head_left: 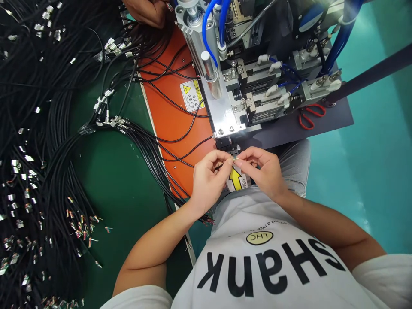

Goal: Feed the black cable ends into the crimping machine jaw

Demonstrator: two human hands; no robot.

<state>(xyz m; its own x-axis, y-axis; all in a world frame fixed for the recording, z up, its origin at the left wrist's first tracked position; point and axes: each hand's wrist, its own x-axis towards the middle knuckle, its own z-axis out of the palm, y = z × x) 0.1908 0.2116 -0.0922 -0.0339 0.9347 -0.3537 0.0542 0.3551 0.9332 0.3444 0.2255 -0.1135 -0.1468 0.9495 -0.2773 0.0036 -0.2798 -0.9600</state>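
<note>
Close in front of my body, my left hand point(209, 182) is closed in a pinch on the end of a black cable point(219, 166). The fingers of my right hand point(265, 171) pinch a thin, pale wire point(236, 159) at that cable's end, fingertips nearly meeting those of the left. The other fine wires are too small to make out. Just below the fingertips a label with a yellow arrow point(236, 178) shows. Directly beyond the hands stands the front of a metal machine point(225, 113) with cylinders and clamps.
Black cables with metal connectors point(119, 123) lie bundled on the green table point(128, 184), some crossing the orange plate point(170, 107). Red-handled scissors point(311, 116) lie right of the machine. Blue air hoses point(206, 30) rise from it. Another person's arm point(148, 12) is at the top.
</note>
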